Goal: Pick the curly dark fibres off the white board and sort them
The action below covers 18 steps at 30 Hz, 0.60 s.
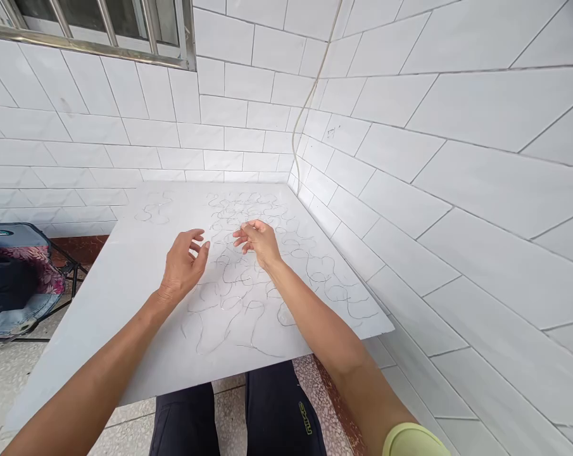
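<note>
Two bare hands hung over a scatter of fine, wavy, hair-like strands.
The right hand point(258, 242) had its thumb and forefinger drawn close together, though whether they pinched a strand could not be told; the left hand point(185, 261), just beside it, was spread, with a gap between thumb and fingers and nothing visible in it. The loose strands point(309, 269) lay on the white tabletop point(138, 259) beneath and all around the right grip, with a separate small cluster point(156, 209) beyond the left hand. They looked almost weightless, thin and springy in their curls, likely prone to slip or tangle; whether hair, thread or wire was unclear. A free end or outer loop, nipped lightly between fingertips, seemed the best hold.
</note>
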### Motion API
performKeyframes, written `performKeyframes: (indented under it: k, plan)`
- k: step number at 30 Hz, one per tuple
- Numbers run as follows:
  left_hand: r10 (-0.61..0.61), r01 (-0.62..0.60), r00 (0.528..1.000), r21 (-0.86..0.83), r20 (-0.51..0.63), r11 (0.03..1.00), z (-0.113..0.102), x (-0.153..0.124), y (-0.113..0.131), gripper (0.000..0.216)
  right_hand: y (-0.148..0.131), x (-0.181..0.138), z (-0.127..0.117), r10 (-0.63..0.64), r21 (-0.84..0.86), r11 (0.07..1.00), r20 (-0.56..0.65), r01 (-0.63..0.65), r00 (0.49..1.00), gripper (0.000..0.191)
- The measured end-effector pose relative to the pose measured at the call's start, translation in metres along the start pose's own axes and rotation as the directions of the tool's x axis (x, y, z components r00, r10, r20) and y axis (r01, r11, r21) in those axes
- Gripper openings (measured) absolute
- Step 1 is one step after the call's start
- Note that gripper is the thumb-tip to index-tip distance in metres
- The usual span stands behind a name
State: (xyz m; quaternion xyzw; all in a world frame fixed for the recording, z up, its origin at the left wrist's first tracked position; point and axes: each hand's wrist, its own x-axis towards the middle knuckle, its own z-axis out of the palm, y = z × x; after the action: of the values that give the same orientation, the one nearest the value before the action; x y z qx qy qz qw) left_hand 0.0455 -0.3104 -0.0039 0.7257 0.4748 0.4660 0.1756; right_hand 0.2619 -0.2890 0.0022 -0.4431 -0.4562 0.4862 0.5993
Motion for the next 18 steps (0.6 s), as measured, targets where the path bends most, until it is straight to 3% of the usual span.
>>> performKeyframes:
  k: [3,6,12,18]
  plan:
    - [-0.166,0.203,0.973,-0.247,0.162,0.948,0.010,-0.003,0.023,0.047,0.003,-0.012,-0.005,-0.021,0.057,0.998,0.003,0.021,1.000,0.018]
    - [-0.243,0.345,0.926,-0.385,0.290,0.856,0.020,-0.004,0.028,0.043,0.012,-0.017,-0.008,-0.015,0.103,0.995,0.010,0.014,1.000,0.022]
    - [-0.317,0.421,0.905,-0.479,0.285,0.771,0.029,-0.008,0.019,0.026,0.034,-0.015,-0.019,0.032,0.155,0.987,0.041,-0.038,0.999,0.022]
    - [-0.353,0.422,0.907,-0.461,0.231,0.781,0.027,-0.009,0.014,0.025,0.038,-0.017,-0.020,0.032,0.180,0.983,0.053,-0.041,0.998,0.024]
